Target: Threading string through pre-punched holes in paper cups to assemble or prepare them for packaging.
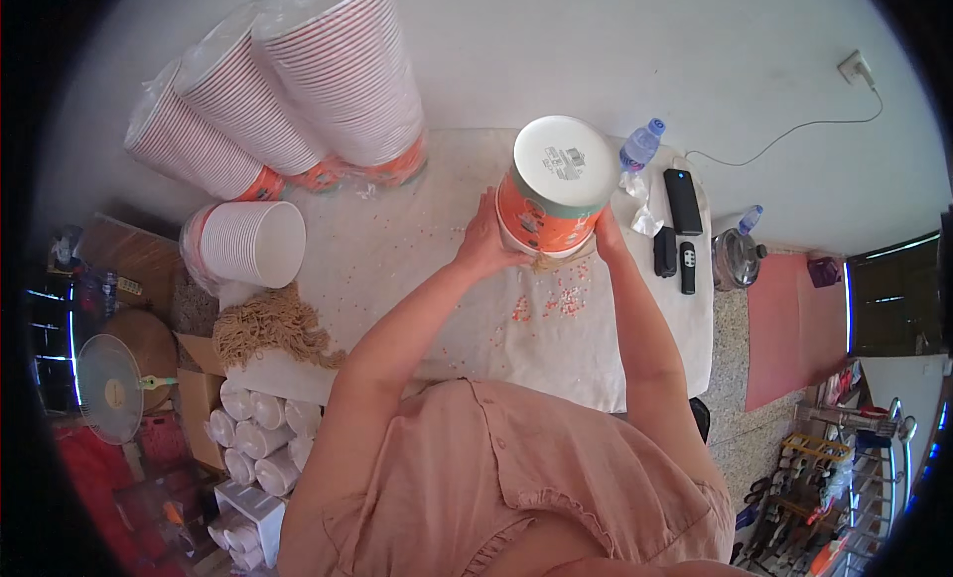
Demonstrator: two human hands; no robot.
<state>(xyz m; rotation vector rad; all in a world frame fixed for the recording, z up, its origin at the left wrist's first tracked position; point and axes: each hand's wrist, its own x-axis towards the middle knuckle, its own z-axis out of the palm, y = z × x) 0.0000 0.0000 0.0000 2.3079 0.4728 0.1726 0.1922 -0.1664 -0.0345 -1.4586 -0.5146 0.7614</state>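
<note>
Between my two hands is a large orange paper bucket (546, 225) with a green band. Its white base faces up toward me, so its mouth is hidden below. My left hand (482, 242) wraps the bucket's left side, and my right hand (609, 238) grips its right side. A few tan strands (546, 263) show at the lower edge of the bucket, by my fingers. Under and in front of it, small orange and white bits (568, 301) lie scattered on the pale tablecloth (447, 329).
Tall wrapped stacks of paper buckets (338, 71) stand at the back left. A shorter stack (248, 242) lies nearer, beside a tan stringy heap (270, 327). A water bottle (641, 146), crumpled tissue (645, 220), a black power bank (682, 202) and a remote (687, 267) are at the right.
</note>
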